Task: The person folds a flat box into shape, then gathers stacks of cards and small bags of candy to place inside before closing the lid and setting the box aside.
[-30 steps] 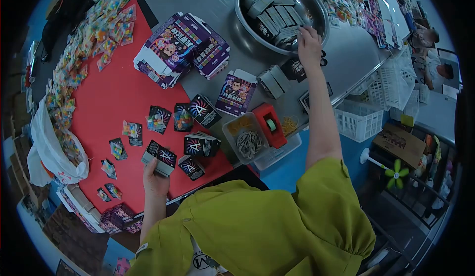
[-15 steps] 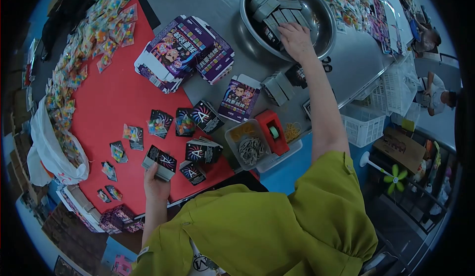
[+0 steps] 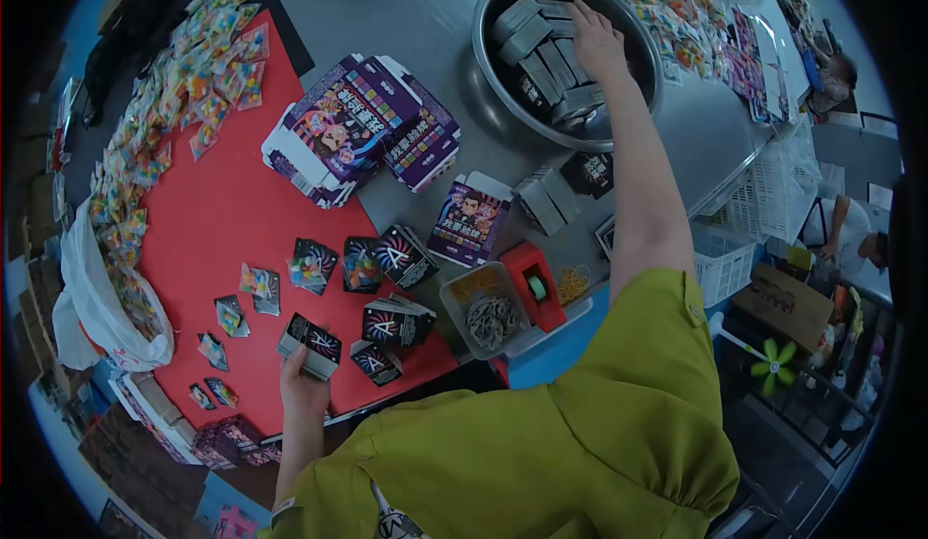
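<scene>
In my left hand (image 3: 304,382), closed around its edge, is a deck of black cards (image 3: 314,341) with a star-like pattern on top. My right hand (image 3: 599,44) reaches into a large metal bowl (image 3: 486,65), its fingers stretched over the far side of the stacked card decks (image 3: 551,60) there. Beside my left hand on the red mat lie more black card stacks (image 3: 398,321). Small candy packets (image 3: 311,266) rest on several cards around them.
Purple printed boxes (image 3: 353,114) are piled past the mat, with a single box (image 3: 471,215) nearer me. A plastic tub (image 3: 488,312) holds rubber bands beside a red tape dispenser (image 3: 535,288). Candy packets (image 3: 217,85) heap along the left; a white bag (image 3: 101,297) leans there.
My right hand has moved farther into the bowl, from the nearer decks to the far side, uncovering the decks it was over. My left hand keeps its deck in about the same place.
</scene>
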Action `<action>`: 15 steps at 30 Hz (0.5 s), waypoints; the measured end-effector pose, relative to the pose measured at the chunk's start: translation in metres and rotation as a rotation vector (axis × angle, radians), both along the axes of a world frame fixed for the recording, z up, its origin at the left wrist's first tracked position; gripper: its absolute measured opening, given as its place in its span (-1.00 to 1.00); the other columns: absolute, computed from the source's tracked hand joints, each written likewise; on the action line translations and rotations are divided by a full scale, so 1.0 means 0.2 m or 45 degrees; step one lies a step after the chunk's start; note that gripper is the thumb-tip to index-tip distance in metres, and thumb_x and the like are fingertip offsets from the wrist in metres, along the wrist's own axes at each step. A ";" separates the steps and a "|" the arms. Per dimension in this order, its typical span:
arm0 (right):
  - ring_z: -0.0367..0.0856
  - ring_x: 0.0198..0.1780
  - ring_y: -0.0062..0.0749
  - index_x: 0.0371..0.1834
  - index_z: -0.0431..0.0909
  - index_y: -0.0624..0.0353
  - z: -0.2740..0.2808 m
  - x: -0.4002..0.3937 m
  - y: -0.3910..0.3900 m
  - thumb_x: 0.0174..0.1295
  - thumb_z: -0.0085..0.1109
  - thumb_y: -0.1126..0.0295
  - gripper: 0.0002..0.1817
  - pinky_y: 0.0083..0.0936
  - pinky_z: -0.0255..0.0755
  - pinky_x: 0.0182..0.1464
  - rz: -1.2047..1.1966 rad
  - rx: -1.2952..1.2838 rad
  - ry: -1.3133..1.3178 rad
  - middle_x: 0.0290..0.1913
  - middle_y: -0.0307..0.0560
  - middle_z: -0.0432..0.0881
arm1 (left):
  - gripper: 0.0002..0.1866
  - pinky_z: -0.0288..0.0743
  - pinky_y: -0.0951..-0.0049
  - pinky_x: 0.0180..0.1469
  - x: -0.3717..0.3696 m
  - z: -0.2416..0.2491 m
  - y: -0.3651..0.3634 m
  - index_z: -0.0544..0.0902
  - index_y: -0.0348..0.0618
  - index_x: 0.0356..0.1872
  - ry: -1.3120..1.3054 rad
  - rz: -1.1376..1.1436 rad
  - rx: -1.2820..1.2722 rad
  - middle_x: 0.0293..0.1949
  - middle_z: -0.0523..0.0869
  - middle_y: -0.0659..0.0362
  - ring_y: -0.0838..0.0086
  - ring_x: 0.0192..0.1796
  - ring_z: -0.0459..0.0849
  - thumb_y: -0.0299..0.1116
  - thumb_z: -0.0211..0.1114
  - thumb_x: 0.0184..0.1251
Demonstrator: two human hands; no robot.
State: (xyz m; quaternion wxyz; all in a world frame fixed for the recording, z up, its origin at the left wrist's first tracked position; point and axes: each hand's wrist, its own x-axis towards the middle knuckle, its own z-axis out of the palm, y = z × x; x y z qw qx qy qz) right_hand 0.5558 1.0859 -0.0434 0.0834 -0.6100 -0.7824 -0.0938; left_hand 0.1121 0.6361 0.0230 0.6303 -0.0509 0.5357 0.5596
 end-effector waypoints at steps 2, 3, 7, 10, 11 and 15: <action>0.30 0.32 -0.27 0.27 0.36 -0.16 -0.03 0.01 0.06 0.24 -0.04 0.38 -0.52 -0.11 0.19 0.25 -0.105 -0.083 -0.105 0.32 -0.34 0.35 | -0.53 0.55 0.25 0.08 0.00 -0.02 -0.01 0.42 -0.24 0.10 0.003 0.004 -0.006 -0.01 0.61 -0.07 0.27 0.01 0.63 -0.40 0.26 0.13; 0.30 0.32 -0.28 0.27 0.36 -0.16 -0.02 0.00 0.06 0.25 -0.04 0.38 -0.53 -0.11 0.19 0.26 -0.127 -0.129 -0.193 0.33 -0.34 0.34 | -0.53 0.54 0.25 0.08 0.01 -0.02 -0.02 0.42 -0.25 0.10 0.002 0.004 -0.014 -0.01 0.61 -0.06 0.26 0.01 0.63 -0.40 0.27 0.12; 0.32 0.30 -0.28 0.26 0.37 -0.16 0.06 -0.04 0.07 0.25 -0.02 0.38 -0.53 -0.16 0.23 0.26 0.100 0.102 -0.138 0.33 -0.34 0.34 | -0.52 0.54 0.24 0.09 0.02 -0.01 -0.01 0.43 -0.24 0.10 -0.035 -0.032 0.001 -0.01 0.61 -0.06 0.25 0.01 0.62 -0.39 0.27 0.12; 0.37 0.28 -0.25 0.16 0.47 -0.11 0.12 -0.17 0.01 0.23 0.01 0.38 -0.60 -0.13 0.21 0.28 0.529 0.141 0.096 0.26 -0.27 0.42 | -0.53 0.53 0.23 0.09 0.02 -0.04 -0.02 0.42 -0.22 0.11 -0.040 0.010 -0.037 0.00 0.60 -0.07 0.24 0.01 0.62 -0.41 0.26 0.14; 0.37 0.28 -0.25 0.16 0.47 -0.11 0.10 -0.21 -0.01 0.23 0.01 0.38 -0.60 -0.13 0.21 0.28 0.528 0.143 0.091 0.26 -0.27 0.42 | -0.51 0.55 0.20 0.05 0.02 -0.05 -0.03 0.39 -0.21 0.15 -0.008 0.005 -0.030 0.03 0.58 -0.09 0.20 0.03 0.62 -0.36 0.24 0.17; 0.42 0.22 -0.25 0.12 0.50 -0.08 0.07 -0.22 -0.07 0.22 0.08 0.33 -0.63 -0.18 0.26 0.25 0.408 -0.138 0.007 0.17 -0.24 0.50 | -0.47 0.57 0.18 -0.01 0.00 -0.06 -0.03 0.35 -0.19 0.20 -0.005 -0.013 0.018 0.07 0.56 -0.12 0.17 0.04 0.61 -0.31 0.23 0.20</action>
